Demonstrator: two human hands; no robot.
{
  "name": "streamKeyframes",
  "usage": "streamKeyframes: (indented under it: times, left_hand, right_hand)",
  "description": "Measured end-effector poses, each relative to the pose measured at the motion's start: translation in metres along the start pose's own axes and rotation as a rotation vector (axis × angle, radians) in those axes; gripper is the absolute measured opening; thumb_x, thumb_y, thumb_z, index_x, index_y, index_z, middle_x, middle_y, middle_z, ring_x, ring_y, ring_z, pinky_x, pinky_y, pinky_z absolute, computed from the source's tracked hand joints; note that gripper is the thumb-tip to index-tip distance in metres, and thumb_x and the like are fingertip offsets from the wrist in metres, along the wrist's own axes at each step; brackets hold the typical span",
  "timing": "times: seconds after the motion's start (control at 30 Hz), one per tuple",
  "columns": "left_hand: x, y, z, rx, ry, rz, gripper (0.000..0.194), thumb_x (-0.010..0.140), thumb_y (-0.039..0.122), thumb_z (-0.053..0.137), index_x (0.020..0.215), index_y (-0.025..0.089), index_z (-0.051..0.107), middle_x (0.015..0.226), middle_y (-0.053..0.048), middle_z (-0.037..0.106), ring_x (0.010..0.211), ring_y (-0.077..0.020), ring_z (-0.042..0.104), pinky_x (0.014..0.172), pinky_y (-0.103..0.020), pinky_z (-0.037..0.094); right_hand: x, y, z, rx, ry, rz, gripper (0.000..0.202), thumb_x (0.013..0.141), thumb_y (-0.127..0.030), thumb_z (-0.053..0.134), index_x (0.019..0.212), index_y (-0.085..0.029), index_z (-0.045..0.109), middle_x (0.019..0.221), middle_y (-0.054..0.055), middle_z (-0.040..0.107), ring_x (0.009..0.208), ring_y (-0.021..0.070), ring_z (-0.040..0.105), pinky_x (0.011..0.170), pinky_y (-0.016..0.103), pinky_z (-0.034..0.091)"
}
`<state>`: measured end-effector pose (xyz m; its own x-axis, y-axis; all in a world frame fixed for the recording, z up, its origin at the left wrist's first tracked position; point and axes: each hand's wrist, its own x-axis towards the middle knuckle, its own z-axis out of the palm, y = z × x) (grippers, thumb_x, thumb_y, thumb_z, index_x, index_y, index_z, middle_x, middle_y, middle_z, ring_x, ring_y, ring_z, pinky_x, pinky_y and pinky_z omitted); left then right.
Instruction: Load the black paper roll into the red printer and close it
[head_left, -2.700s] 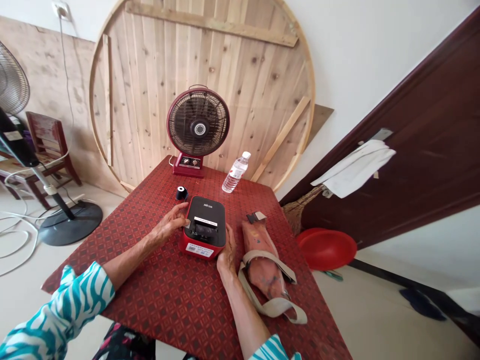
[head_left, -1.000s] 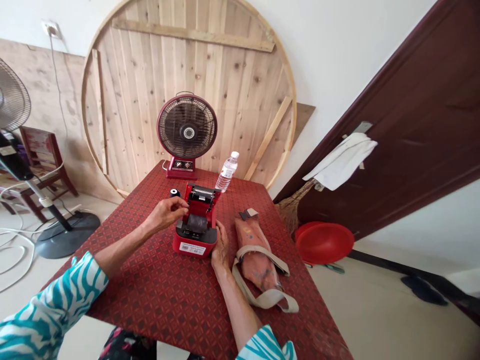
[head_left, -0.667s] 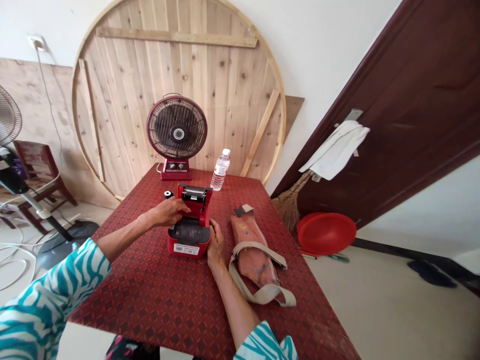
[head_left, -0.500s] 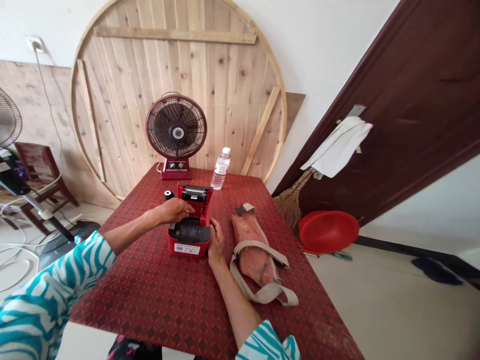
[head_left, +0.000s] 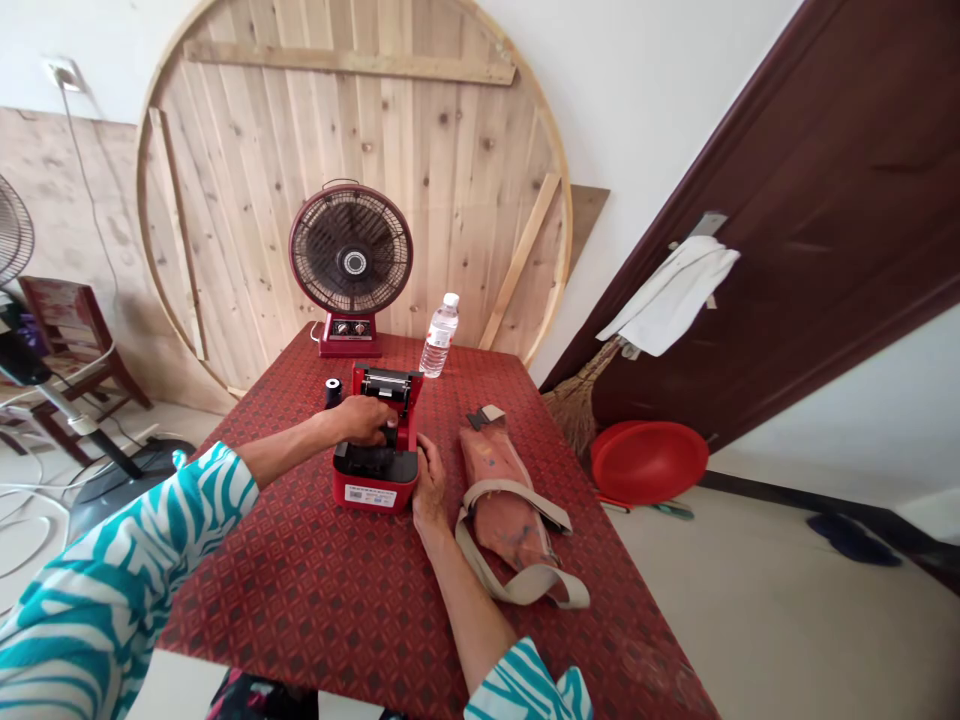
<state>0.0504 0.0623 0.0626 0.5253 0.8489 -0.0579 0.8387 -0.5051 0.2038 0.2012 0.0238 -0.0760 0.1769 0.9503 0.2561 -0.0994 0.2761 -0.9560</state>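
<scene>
A small red and black label printer [head_left: 375, 490] stands on the table with its lid raised and a white label on its front. My left hand [head_left: 366, 420] reaches into it from the left, its fingers closed on a black roll [head_left: 390, 436] in the printer's well. The hand hides part of the roll. Against the printer's right side lies my right hand [head_left: 429, 480], its fingers wrapped round the edge and steadying it. Just behind my left hand, a small dark roll with a white core [head_left: 333, 390] stands upright.
A red fan [head_left: 352, 262] and a water bottle [head_left: 439, 338] stand at the back of the patterned red table [head_left: 315, 600]. To the right lies a worn reddish pouch [head_left: 504, 490] with a beige strap. Beyond the table are a red basin [head_left: 651, 462] and a broom [head_left: 581, 405].
My left hand has moved slightly right and deeper over the printer's well, and the black roll there has shifted up under its fingers. My right hand stays at the printer's side.
</scene>
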Motion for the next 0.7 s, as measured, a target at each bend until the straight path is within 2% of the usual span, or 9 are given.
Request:
streamKeyframes:
  times: [0.13,0.2,0.27,0.33,0.43,0.53,0.6,0.7]
  left_hand:
    - [-0.018,0.007,-0.009,-0.043,0.126,0.035,0.032,0.065,0.012,0.067,0.095,0.024,0.069,0.099,-0.007,0.07,0.096,-0.0273,0.063,0.084,-0.034,0.045]
    - [-0.032,0.002,-0.017,-0.143,0.187,0.072,0.032,0.068,0.012,0.065,0.097,0.023,0.068,0.103,-0.007,0.069,0.1,-0.0269,0.061,0.089,-0.035,0.043]
    - [-0.047,-0.012,-0.024,-0.337,0.263,0.076,0.028,0.072,0.018,0.064,0.1,0.023,0.067,0.101,-0.006,0.069,0.098,-0.0245,0.061,0.089,-0.035,0.043]
    - [-0.063,-0.036,-0.024,-0.621,0.34,0.022,0.027,0.076,0.028,0.064,0.102,0.021,0.064,0.093,-0.004,0.069,0.087,-0.0208,0.062,0.082,-0.034,0.047]
    - [-0.081,-0.078,-0.01,-1.01,0.461,-0.034,0.038,0.073,0.037,0.069,0.103,0.016,0.059,0.093,-0.007,0.068,0.083,-0.0193,0.062,0.08,-0.036,0.049]
    - [-0.086,-0.109,0.015,-1.139,0.515,-0.126,0.049,0.067,0.044,0.073,0.102,0.016,0.055,0.089,-0.005,0.067,0.08,-0.0187,0.063,0.077,-0.036,0.05]
    - [-0.082,-0.119,0.033,-1.15,0.531,-0.159,0.056,0.062,0.046,0.075,0.104,0.017,0.054,0.091,-0.005,0.067,0.082,-0.0193,0.063,0.077,-0.035,0.05]
    - [-0.073,-0.122,0.056,-1.125,0.551,-0.208,0.054,0.06,0.047,0.074,0.101,0.017,0.055,0.091,-0.006,0.067,0.085,-0.0196,0.063,0.079,-0.033,0.049]
  right_hand:
    - [0.0,0.001,0.0,0.012,0.002,-0.008,0.034,0.083,-0.039,0.049,0.108,-0.021,0.064,0.11,0.004,0.067,0.104,0.0191,0.058,0.092,0.034,0.042]
    - [0.0,-0.001,0.0,0.011,0.0,-0.004,0.035,0.083,-0.039,0.049,0.109,-0.021,0.063,0.11,0.005,0.067,0.104,0.0191,0.058,0.091,0.033,0.043]
    - [-0.001,-0.005,-0.001,0.002,-0.01,0.006,0.035,0.083,-0.039,0.048,0.11,-0.021,0.063,0.112,0.005,0.067,0.104,0.0192,0.058,0.091,0.033,0.043]
    - [-0.003,-0.01,-0.001,-0.013,-0.018,0.02,0.035,0.084,-0.039,0.048,0.11,-0.022,0.064,0.112,0.005,0.067,0.105,0.0196,0.058,0.091,0.034,0.043]
    - [-0.004,-0.016,-0.002,-0.02,-0.01,0.037,0.036,0.083,-0.041,0.049,0.11,-0.022,0.064,0.111,0.004,0.068,0.104,0.0204,0.059,0.089,0.034,0.044]
    - [-0.005,-0.019,-0.001,-0.015,0.009,0.065,0.039,0.082,-0.042,0.05,0.111,-0.021,0.064,0.11,0.005,0.069,0.103,0.0214,0.06,0.087,0.034,0.045]
    - [-0.005,-0.021,-0.001,-0.024,0.022,0.085,0.04,0.081,-0.044,0.051,0.11,-0.019,0.064,0.11,0.006,0.069,0.102,0.022,0.061,0.086,0.034,0.045]
    - [-0.006,-0.023,0.0,-0.032,0.019,0.102,0.042,0.08,-0.044,0.052,0.111,-0.019,0.063,0.109,0.006,0.069,0.099,0.0218,0.061,0.084,0.033,0.045]
